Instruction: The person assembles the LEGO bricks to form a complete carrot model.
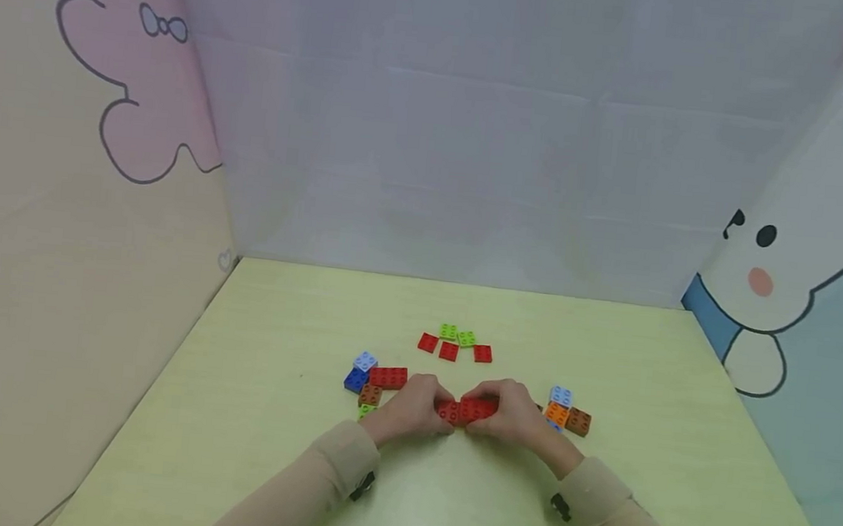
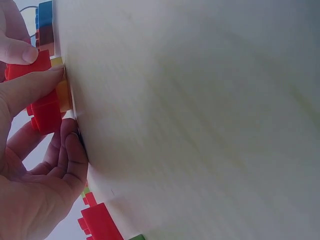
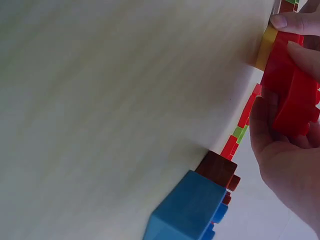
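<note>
Both hands meet over the middle of the table. Between thumb and fingers my left hand (image 1: 412,407) pinches a red toy building brick (image 1: 449,412) (image 2: 47,114). My right hand (image 1: 517,415) grips another red brick (image 1: 480,408) (image 3: 296,107) from the other side, thumb on its near face. The two red bricks are side by side, ends together, with studs facing up. Low beneath them, a yellow-orange brick (image 2: 63,95) (image 3: 266,47) shows in both wrist views. Fingers hide parts of the red bricks.
Left of the hands lie a light blue brick (image 1: 365,362), a dark blue one (image 1: 355,380), a long red one (image 1: 389,378) and a brown one (image 1: 370,395). On the right are orange (image 1: 557,413), brown (image 1: 578,421) and light blue (image 1: 561,395) bricks. Small red and green bricks (image 1: 449,331) lie behind.
</note>
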`<action>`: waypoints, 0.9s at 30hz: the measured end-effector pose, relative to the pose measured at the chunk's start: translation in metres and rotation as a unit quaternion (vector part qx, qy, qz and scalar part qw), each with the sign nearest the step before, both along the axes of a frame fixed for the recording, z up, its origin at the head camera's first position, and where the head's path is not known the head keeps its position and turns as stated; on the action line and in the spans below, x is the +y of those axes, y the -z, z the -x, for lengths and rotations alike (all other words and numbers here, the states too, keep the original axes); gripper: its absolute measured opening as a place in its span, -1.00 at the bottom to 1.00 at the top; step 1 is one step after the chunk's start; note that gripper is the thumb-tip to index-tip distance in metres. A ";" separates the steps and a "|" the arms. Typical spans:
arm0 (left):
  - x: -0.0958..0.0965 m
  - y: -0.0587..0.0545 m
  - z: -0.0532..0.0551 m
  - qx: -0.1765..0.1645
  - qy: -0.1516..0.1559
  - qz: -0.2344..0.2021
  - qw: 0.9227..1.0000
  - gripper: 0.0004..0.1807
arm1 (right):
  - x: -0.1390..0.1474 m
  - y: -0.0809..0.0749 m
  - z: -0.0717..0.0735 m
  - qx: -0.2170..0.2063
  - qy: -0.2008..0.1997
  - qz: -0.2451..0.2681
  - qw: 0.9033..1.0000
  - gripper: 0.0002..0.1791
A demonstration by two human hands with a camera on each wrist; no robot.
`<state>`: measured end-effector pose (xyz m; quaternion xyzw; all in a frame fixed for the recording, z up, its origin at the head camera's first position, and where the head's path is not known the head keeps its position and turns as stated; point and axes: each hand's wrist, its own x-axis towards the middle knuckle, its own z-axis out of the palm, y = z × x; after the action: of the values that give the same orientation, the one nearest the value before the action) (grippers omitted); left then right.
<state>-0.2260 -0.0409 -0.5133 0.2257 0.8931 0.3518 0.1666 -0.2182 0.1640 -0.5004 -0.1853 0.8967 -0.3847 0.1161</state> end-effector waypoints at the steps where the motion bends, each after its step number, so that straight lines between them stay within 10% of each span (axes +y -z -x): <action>1: 0.000 0.000 0.000 0.000 -0.001 0.001 1.000 -0.90 | 0.000 0.000 0.000 0.001 0.002 0.001 1.000 -0.66; 27: 0.001 0.000 0.002 -0.009 -0.013 0.000 1.000 -0.81 | -0.002 0.006 -0.005 -0.010 0.055 0.036 0.998 -0.69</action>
<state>-0.2279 -0.0403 -0.5135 0.2106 0.8946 0.3557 0.1697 -0.2137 0.1617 -0.5059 -0.1357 0.8901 -0.4242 0.0970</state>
